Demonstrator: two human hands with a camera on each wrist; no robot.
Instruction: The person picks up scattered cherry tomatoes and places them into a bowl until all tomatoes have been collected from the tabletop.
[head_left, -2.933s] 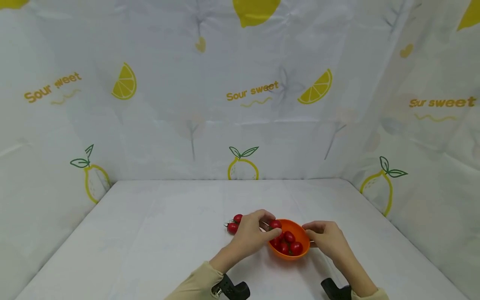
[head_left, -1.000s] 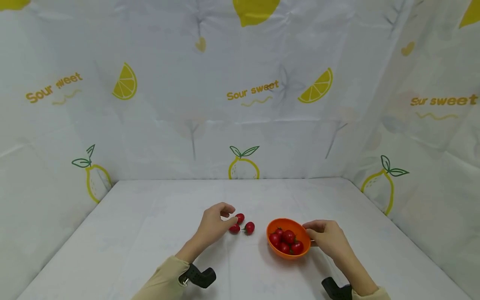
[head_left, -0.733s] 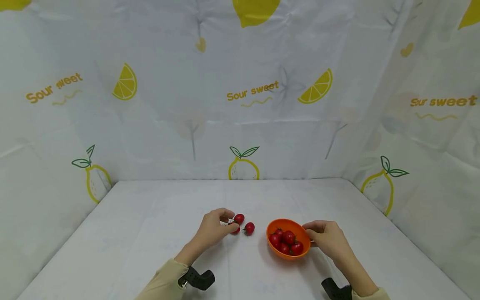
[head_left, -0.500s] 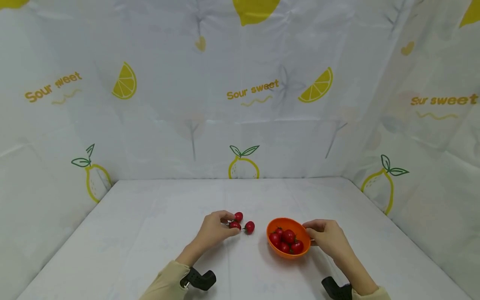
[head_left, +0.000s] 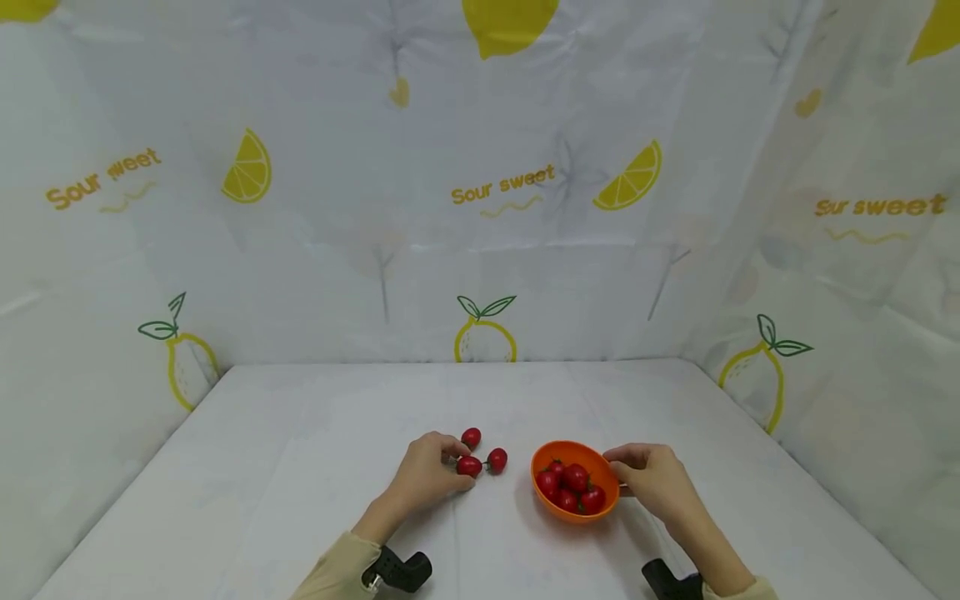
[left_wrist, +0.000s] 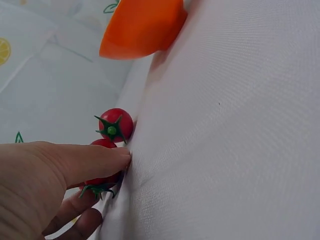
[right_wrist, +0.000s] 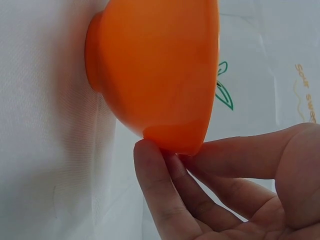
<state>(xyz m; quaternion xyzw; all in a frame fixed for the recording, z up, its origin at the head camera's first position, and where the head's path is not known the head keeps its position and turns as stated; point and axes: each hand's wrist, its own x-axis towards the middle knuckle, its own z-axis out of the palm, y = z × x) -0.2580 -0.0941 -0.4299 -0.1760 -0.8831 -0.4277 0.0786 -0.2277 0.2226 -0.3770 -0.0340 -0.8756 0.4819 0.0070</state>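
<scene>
In the head view, a white surface (head_left: 300, 500) fills the lower part of the frame, with a white lemon-print backdrop (head_left: 337, 225) lettered "Sour sweet" rising behind it; at lower centre the left hand (head_left: 424, 473) has its grip about the near cherry tomato (head_left: 469, 467), which lies between thumb and fingers; the far cherry tomato (head_left: 471, 437) sits just above it in the frame and the right-hand cherry tomato (head_left: 497, 460) just to its right; further right, an orange bowl (head_left: 597, 467) holds a cluster of cherry tomatoes (head_left: 576, 477), and the right hand (head_left: 654, 475) grips its right edge; a black wrist device (head_left: 405, 571) and a beige sleeve (head_left: 337, 568) show on the left arm. In the left wrist view, the thumb crosses the held tomato at lower left, covering its middle; another tomato, green calyx facing the camera, shows just above, and the bowl stands well apart at the top. In the right wrist view, the bowl fills the upper centre, resting upright on its foot; below, thumb and fingertips pinch its edge.
</scene>
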